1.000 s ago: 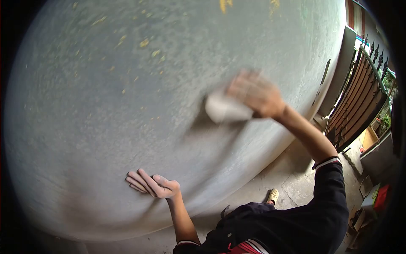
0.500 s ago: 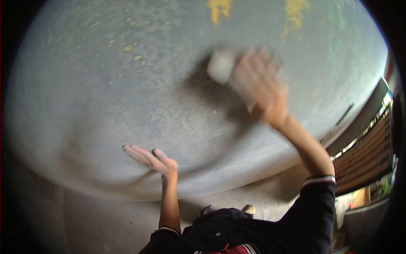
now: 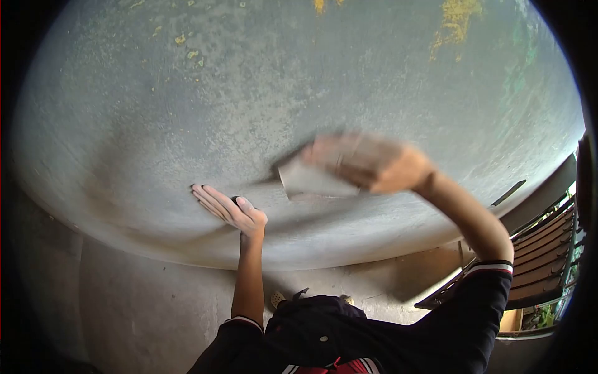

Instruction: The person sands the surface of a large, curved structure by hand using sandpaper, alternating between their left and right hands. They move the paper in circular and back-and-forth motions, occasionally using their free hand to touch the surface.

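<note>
A grey wall (image 3: 249, 112) with worn, mottled paint fills most of the view, bowed by the lens. My left hand (image 3: 229, 210) rests on its lower part, fingers stretched out, holding nothing. To the right of it, my right hand (image 3: 367, 163) presses a pale sheet of sandpaper (image 3: 314, 182) against the wall. Motion blurs its fingers, which point left over the sheet's upper part. The sheet's lower left corner sticks out from under the hand, and the rest is hidden.
Yellow paint patches (image 3: 458, 25) mark the upper wall, with greenish stains at right. A brown slatted bench (image 3: 542, 249) stands at the right by some plants. Below the wall lies a concrete floor (image 3: 143, 299), where my patterned shoes (image 3: 278, 300) partly show.
My right hand has swept down and to the left along the wall with the sandpaper, turning its fingers leftward. My left hand stays flat on the wall. The view has shifted slightly.
</note>
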A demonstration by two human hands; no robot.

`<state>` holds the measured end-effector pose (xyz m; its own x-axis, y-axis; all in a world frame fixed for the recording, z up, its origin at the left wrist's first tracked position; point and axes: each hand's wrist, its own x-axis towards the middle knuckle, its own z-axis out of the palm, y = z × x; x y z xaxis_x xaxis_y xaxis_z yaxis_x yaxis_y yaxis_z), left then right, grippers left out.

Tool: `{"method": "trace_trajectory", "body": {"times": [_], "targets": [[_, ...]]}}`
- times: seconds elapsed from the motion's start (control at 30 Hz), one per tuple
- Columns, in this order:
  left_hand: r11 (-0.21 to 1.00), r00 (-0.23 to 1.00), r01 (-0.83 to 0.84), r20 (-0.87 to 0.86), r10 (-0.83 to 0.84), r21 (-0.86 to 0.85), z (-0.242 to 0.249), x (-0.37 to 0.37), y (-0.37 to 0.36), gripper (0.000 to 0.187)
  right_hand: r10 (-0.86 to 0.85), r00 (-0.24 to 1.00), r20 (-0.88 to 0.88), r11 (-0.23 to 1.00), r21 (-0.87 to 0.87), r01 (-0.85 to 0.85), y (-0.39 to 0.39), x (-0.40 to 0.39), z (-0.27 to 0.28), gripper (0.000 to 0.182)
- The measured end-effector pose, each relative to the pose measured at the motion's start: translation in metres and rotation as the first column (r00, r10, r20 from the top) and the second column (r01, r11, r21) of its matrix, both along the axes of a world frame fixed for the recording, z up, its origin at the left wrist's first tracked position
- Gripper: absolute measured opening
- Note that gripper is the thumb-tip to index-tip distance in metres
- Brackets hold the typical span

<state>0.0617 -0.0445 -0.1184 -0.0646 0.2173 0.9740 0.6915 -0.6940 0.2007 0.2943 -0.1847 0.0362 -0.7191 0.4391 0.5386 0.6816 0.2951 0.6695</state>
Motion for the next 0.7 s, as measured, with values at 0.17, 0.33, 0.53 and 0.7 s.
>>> {"method": "trace_trajectory", "body": {"times": [0.17,0.33,0.53,0.7], "targets": [[1.000,1.000,-0.013,0.004,0.013,0.023,-0.001,0.000,0.003,0.059,-0.150,0.982,-0.119,0.964,0.201,0.172,0.000,0.016,0.036,0.052],[0.999,1.000,0.016,-0.004,-0.016,0.038,-0.003,-0.004,0.005,0.059,-0.008,0.996,0.087,0.999,-0.036,0.011,0.011,-0.008,-0.020,0.051],[0.997,0.999,0.041,0.012,-0.041,0.059,-0.014,-0.018,0.021,0.059,-0.019,0.975,-0.223,0.956,0.282,0.083,0.025,0.003,0.016,0.052],[0.999,1.000,0.021,-0.022,-0.021,0.027,-0.015,-0.027,0.022,0.059,-0.020,0.995,0.096,0.998,0.063,0.014,0.025,-0.028,-0.013,0.030]]}}
